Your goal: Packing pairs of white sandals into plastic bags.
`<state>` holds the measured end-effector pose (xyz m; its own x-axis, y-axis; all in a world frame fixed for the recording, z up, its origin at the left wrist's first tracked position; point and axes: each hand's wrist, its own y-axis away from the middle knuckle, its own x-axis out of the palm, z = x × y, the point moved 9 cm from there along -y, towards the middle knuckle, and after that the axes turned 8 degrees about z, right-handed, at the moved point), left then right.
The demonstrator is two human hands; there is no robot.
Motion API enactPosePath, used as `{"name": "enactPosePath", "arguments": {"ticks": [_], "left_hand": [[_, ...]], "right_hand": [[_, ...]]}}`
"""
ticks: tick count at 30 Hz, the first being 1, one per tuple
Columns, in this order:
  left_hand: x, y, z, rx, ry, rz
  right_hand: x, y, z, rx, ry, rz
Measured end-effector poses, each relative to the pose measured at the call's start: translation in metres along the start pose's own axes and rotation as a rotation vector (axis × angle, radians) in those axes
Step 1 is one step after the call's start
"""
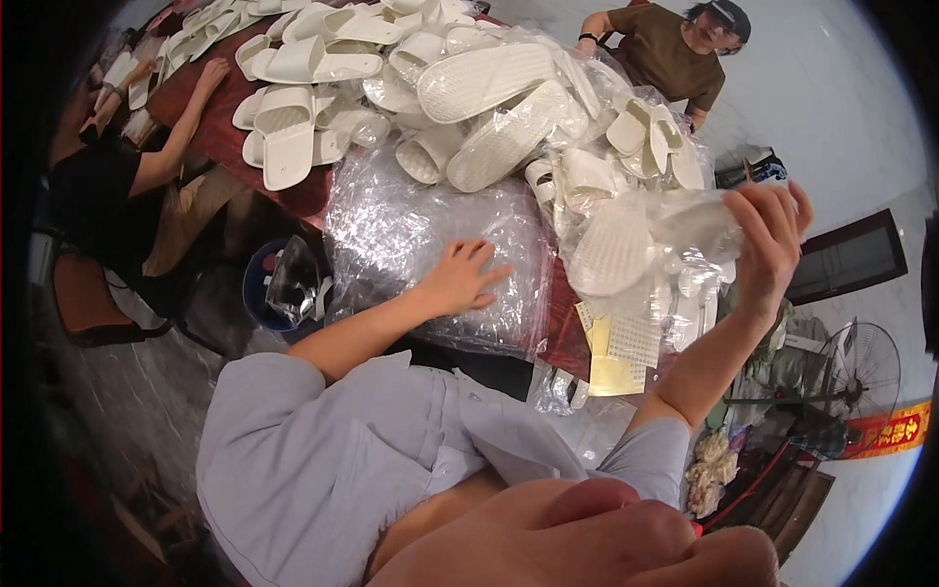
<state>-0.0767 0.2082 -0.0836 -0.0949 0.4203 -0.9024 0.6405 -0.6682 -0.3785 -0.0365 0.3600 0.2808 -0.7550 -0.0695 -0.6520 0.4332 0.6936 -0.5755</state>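
a long red table [225, 132] is in front of me, the biggest thing here. on it sits a big, messy pile of white slippers [489, 83], past my two hands, and many of them shine inside clear plastic. a person in a brown top [655, 49] is across the table, and a person in a black top [98, 201] is at its left side, with one arm on the red part.

close to me lies a wide stack of flat clear plastic bags [391, 220]. my left hand [465, 277] rests on top of it with the fingers spread wide. off to my right there is a round wire fan [861, 367], and a blue bin [256, 284] is down to my left.

my right hand [768, 235] is up high, with its fingers bent in close together, holding the end of a clear bag [690, 223]. a white slipper [611, 254] shows through cloudy plastic, to the left of that hand and a bit lower. so it lies between my hands, touching neither one. under it, near the table edge, are some yellow label sheets [621, 362].
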Motion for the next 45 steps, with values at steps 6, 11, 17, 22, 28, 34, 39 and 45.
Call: {"name": "enactPosePath", "arguments": {"ticks": [6, 11, 17, 22, 28, 34, 39, 45], "left_hand": [[-0.001, 0.003, 0.007, -0.081, -0.053, 0.118], [-0.007, -0.005, 0.002, 0.004, 0.232, -0.03], [0.079, 0.022, 0.008, -0.119, 0.512, 0.348], [0.094, 0.022, 0.012, -0.109, 0.617, 0.346], [0.09, 0.018, 0.017, -0.212, 0.788, 0.37], [0.057, 0.013, 0.015, -0.167, 0.483, 0.334], [0.045, 0.017, 0.013, -0.218, 0.414, 0.392], [0.006, 0.01, 0.007, -0.253, 0.221, 0.431]], "right_hand": [[0.061, -0.09, 0.109, -0.478, -0.319, 0.181], [0.12, -0.115, 0.197, -0.627, -0.655, -0.067], [0.131, -0.083, 0.208, -0.516, -0.73, 0.08], [0.213, -0.012, 0.136, -0.061, -0.894, 0.453], [0.254, 0.077, 0.104, 0.271, -1.045, 0.736], [0.258, 0.086, 0.143, 0.234, -1.284, 0.814], [0.25, 0.056, 0.16, 0.1, -1.496, 0.615], [0.26, 0.029, 0.2, 0.168, -1.828, 0.885]]}}
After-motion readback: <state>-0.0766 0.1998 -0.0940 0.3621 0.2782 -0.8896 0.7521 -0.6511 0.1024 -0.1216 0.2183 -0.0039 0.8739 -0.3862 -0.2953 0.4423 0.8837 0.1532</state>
